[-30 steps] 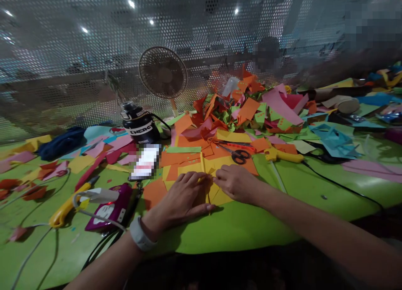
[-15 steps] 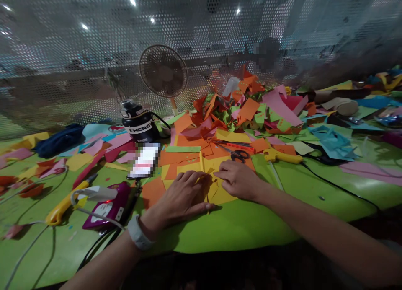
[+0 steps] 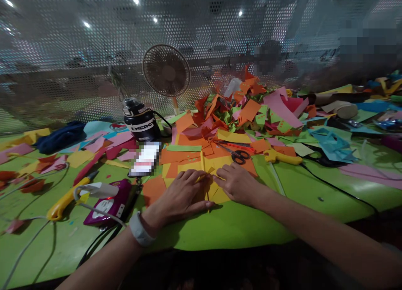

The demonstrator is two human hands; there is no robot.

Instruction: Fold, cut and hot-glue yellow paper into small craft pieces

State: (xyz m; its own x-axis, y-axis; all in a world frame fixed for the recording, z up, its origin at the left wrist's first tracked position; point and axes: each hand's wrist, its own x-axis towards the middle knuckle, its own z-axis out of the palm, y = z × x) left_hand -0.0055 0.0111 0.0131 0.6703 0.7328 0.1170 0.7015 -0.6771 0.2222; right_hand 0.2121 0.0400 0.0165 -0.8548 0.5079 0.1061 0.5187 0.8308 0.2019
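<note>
My left hand [image 3: 185, 193] lies over a yellow paper piece [image 3: 220, 193] near the table's front edge, its thumb spread from the fingers. The fingertips touch the yellow paper. My right hand [image 3: 237, 183] meets it from the right, thumb and fingers pinched at the paper between the hands. A narrow yellow strip [image 3: 202, 158] stands out above the left fingertips. Orange sheets [image 3: 153, 189] lie underneath and around. Black-handled scissors [image 3: 240, 156] rest just beyond the right hand. The fingers partly hide the exact shape of the pinched paper.
A yellow glue gun [image 3: 282, 156] lies to the right, with another yellow glue gun [image 3: 64, 204] at left. Near the left arm are a purple power block [image 3: 124, 193] and a phone [image 3: 146, 158]. Behind stand a black bottle [image 3: 141, 124], a fan [image 3: 166, 70] and a scrap-paper heap [image 3: 248, 112].
The right hand has shifted slightly down and left, with its fingers more curled at the yellow paper. The left hand stays nearly in place. The view has moved a little.
</note>
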